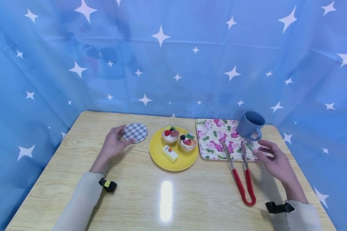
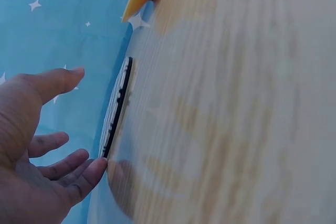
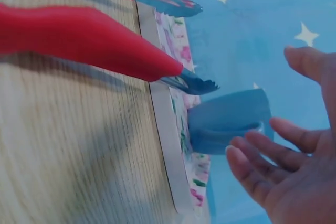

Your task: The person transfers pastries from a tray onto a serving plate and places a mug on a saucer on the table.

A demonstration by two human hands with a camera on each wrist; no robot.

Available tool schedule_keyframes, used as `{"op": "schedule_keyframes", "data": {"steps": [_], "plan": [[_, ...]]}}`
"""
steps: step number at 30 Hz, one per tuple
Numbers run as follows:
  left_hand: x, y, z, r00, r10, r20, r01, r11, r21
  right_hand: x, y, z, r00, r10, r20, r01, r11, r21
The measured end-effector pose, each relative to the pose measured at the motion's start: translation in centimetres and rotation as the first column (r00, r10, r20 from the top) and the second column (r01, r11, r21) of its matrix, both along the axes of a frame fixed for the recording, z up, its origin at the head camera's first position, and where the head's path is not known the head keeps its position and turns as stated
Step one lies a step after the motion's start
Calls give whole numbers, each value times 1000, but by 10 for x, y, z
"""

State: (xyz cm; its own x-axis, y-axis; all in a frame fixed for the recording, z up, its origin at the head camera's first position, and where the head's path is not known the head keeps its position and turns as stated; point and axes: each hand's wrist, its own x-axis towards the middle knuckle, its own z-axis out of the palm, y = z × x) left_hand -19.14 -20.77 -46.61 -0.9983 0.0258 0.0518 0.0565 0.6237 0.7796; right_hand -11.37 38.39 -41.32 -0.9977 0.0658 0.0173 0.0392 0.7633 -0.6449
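Note:
A round plaid coaster (image 1: 136,132) lies flat on the table, and my left hand (image 1: 116,140) is at its left edge with fingers and thumb spread. In the left wrist view a fingertip (image 2: 103,163) meets or nearly meets the rim of the coaster (image 2: 116,114). My right hand (image 1: 274,157) hovers by the right end of the floral tray (image 1: 211,138), fingers loosely bent and holding nothing. Just beyond it a blue mug (image 1: 248,124) stands upright on the tray, handle toward the hand. Red-handled tongs (image 1: 239,179) lie spread left of the hand, their tips on the tray.
Between the coaster and the tray sits a yellow plate (image 1: 162,163) bearing two fruit-topped cream tarts (image 1: 187,143) and a small cake slice (image 1: 170,153). Behind the wooden table (image 1: 133,199) hangs a blue curtain (image 1: 191,80) with white stars, also along both sides.

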Motion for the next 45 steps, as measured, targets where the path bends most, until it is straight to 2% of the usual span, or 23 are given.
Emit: {"op": "schedule_keyframes", "data": {"steps": [8, 17, 27, 37, 45], "plan": [[-9, -3, -2, 998, -13, 69, 13, 1000, 2, -14, 7, -2, 996, -90, 9, 91, 995, -28], [-19, -7, -10, 994, -25, 109, 25, 1000, -2, -33, 14, -6, 992, -112, 62, 118, 988, -103], [-19, -10, -15, 994, -29, 110, 27, 999, 24, -53, 20, -17, 987, -100, 129, 121, 979, -165], [-22, -5, -11, 983, -31, 180, 23, 999, 45, -63, 22, -23, 978, -133, 160, 167, 959, -228], [-19, -7, -7, 982, -35, 184, 27, 999, 46, -67, 26, -25, 979, -132, 153, 174, 935, -309]]}}
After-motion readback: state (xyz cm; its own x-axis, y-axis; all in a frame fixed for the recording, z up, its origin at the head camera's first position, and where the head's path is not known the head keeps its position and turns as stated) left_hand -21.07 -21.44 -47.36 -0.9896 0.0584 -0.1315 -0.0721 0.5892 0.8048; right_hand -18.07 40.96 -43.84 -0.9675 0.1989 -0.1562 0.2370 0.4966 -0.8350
